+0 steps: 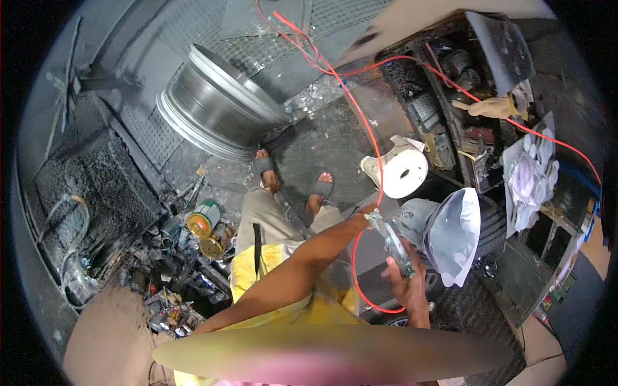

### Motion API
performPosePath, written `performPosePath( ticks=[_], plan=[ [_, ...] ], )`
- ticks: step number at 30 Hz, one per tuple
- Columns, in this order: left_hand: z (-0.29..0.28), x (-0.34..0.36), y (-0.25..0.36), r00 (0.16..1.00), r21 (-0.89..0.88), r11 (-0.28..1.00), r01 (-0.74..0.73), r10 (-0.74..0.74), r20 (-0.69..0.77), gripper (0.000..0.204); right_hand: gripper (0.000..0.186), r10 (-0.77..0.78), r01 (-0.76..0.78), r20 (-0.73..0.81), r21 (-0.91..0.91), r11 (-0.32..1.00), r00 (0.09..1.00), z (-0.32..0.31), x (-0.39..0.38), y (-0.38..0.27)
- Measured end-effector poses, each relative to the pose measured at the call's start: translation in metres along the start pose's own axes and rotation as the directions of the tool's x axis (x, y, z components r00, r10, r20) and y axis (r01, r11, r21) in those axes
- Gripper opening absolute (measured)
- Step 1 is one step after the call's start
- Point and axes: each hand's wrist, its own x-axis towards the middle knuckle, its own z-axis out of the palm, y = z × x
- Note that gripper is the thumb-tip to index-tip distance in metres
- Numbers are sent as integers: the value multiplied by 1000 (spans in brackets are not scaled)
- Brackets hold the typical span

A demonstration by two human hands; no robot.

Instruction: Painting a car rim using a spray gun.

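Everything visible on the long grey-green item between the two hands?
The long grey-green item is narrow and uneven, with pale and darker patches; it looks like stained metal. It slants from upper left to lower right in the picture. The left grip is at its upper end, the right grip at its lower part. Whether the red hose joins it is unclear; finer parts are too small to tell.

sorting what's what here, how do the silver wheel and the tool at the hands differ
Size: the wheel looks far larger than the tool. Shape: the wheel is round and broad; the tool is long and narrow. Place: the wheel sits by the feet, away from the hands; the tool is at the left hand and right hand. Both look greyish.
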Motion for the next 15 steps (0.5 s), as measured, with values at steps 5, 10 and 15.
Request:
performPosePath(
  ticks=[5,10,15],
  plan=[
    [49,43,-75,967,-425,882,-205,114,-229,48,45,-54,48,-61,-96,994,997,23,52,51],
    [-119,179,-187,813,189,978,-84,177,-554,66,38,-434,457,157,-170,873,887,73,178,-5],
    [-356,117,-25,947,791,554,260,14,-321,42,38,-402,403,62,-271,874,914,66,259,18]
  ],
)
